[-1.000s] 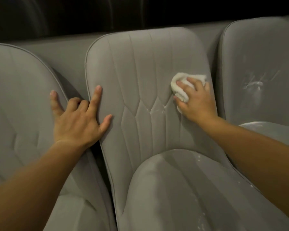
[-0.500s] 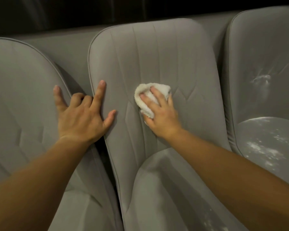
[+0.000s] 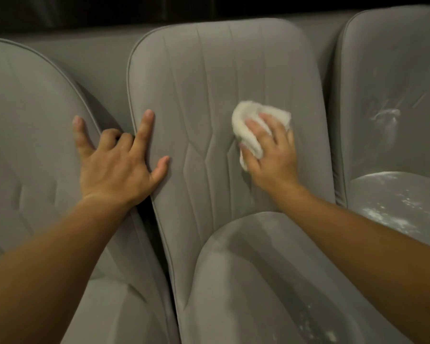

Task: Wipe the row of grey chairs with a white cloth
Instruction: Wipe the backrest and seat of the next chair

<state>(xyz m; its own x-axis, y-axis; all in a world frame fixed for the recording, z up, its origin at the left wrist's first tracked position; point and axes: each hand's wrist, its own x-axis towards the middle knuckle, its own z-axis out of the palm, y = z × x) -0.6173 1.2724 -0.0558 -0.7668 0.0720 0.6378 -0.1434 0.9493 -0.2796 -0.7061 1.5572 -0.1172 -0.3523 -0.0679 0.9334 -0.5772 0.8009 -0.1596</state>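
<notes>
- Head view, risks first: the white cloth is bunched into a small wad, so I judge each stroke covers only a narrow strip of the middle chair. That could leave patches between the stitched seams unwiped.
- If the wad is already loaded with dust, it may smear residue across the backrest rather than lift it. The pale streaks on the seat below look like that kind of mark.
- The right chair carries white specks on its cushion and a scuffed smudge on its back. Brushing it with my forearm could drag that powder onto the chair I am working on.
- My right hand presses the cloth flat against the middle chair's backrest, right of centre. The fingers are curled over the wad and the thumb is tucked at its lower edge.
- My left hand braces across the gap between the left chair and the middle one. The little finger is straight on the left chair, and the index finger and thumb are spread on the middle backrest.
- Its two middle fingers are bent into the gap; I cannot tell whether they hook anything.
</notes>
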